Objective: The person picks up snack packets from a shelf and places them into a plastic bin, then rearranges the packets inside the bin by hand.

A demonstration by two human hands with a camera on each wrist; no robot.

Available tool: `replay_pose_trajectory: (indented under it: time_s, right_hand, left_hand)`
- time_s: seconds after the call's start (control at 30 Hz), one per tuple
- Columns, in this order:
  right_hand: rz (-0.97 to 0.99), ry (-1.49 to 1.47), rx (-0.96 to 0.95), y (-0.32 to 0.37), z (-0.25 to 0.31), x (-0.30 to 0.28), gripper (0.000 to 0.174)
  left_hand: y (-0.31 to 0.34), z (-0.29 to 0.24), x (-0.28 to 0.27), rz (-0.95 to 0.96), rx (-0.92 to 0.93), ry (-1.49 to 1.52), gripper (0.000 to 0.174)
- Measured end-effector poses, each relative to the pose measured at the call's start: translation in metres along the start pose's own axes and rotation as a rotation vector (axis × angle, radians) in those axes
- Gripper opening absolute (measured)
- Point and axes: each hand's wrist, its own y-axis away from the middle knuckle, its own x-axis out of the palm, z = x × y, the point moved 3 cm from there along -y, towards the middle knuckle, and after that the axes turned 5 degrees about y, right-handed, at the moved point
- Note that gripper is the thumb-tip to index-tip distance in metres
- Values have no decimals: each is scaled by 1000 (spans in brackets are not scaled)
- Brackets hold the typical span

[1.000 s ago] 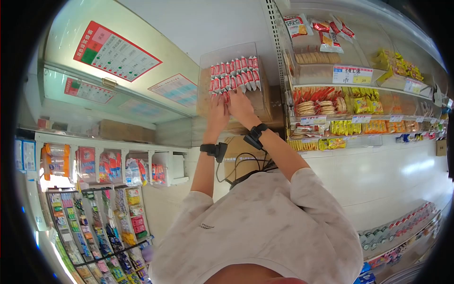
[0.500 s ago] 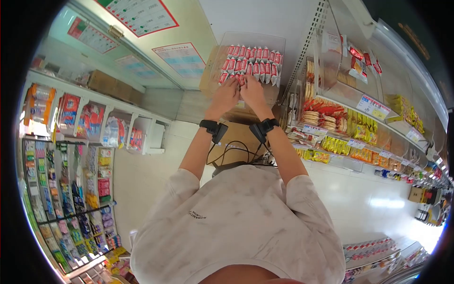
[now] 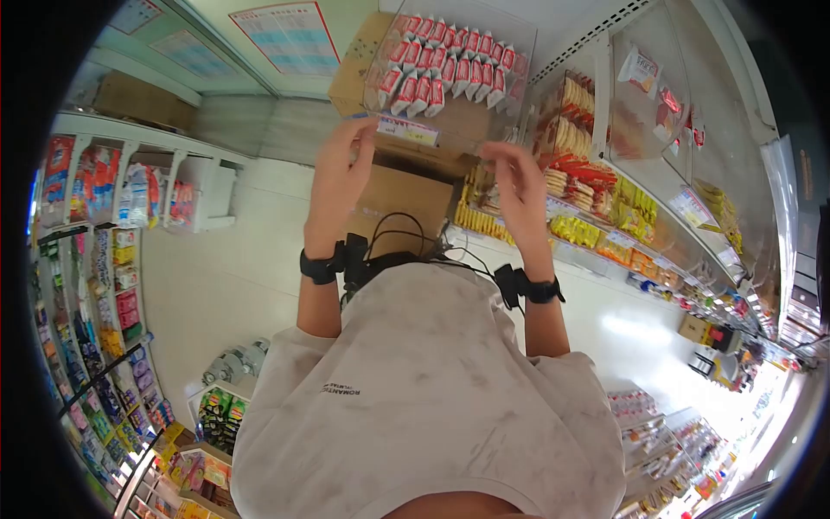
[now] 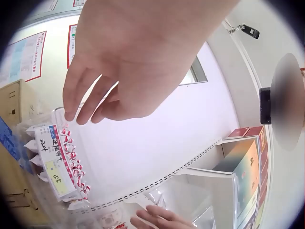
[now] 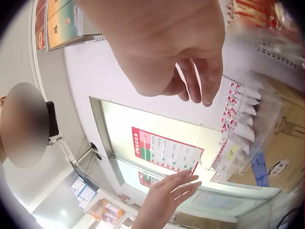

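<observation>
- Packets [image 3: 450,65], red and white, stand in rows inside a clear bin [image 3: 373,95] on the top shelf, far from the person and above head height. A price label [image 3: 406,131] sits on the bin's near front edge.
- Left hand [image 3: 340,173]: raised just below the label, fingertips near it. Contact with the label cannot be confirmed. The fingers are apart and loosely curved, and nothing is held.
- Right hand [image 3: 519,186]: raised below the right end of the bin and clear of it. The fingers are relaxed and spread, and nothing is held.
- Cardboard box [image 3: 406,195]: located under the bin, between the two hands.
- Snack shelves [image 3: 596,199] run away to the right. Wall posters [image 3: 290,35] hang to the left of the bin.
- Cables [image 3: 406,227]: black, looped loosely between the forearms in front of the box.
- Risk, as a judgement: the bin sits overhead. An upward knock on its front edge could tilt it and spill packets, or strip the label.
- Risk, as a judgement: the loose cables could snag on the box corner and jerk a hand into the bin.
</observation>
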Motion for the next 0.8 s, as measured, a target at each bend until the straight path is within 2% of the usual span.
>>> replay_pose_trajectory:
  time_s: [0.03, 0.13, 0.23, 0.33, 0.47, 0.5, 0.57, 0.63, 0.73, 0.77, 0.8]
  right_hand:
    - [-2, 53, 9, 11, 4, -8, 21]
    - [-31, 161, 23, 35, 13, -30, 21]
    - [-118, 244, 15, 44, 35, -44, 21]
    - [-246, 309, -57, 50, 76, -62, 19]
    - [-500, 456, -227, 60, 142, -115, 17]
    - [-529, 521, -182, 62, 154, -135, 17]
    - [-556, 554, -220, 63, 170, -152, 18]
    - [-517, 641, -170, 32, 185, -191, 22]
    - [-319, 579, -86, -16, 165, -244, 29]
    - [-233, 547, -27, -36, 152, -264, 38]
    - [-192, 677, 46, -55, 145, -281, 52]
  left_hand:
    - [6, 3, -2, 3, -73, 10, 21]
    - [19, 20, -10, 150, 42, -49, 23]
    - [30, 28, -13, 339, -63, -135, 28]
    - [38, 44, -11, 463, 92, -284, 31]
    - [39, 36, -3, 526, 42, -156, 33]
    - [41, 34, -2, 543, 37, -140, 33]
    - [43, 30, 2, 585, 27, -130, 33]
    - [46, 26, 6, 635, 16, -142, 34]
    - [51, 12, 8, 635, 58, -153, 34]
    - [51, 7, 9, 629, 42, -137, 34]
    - [52, 0, 10, 623, 26, -123, 34]
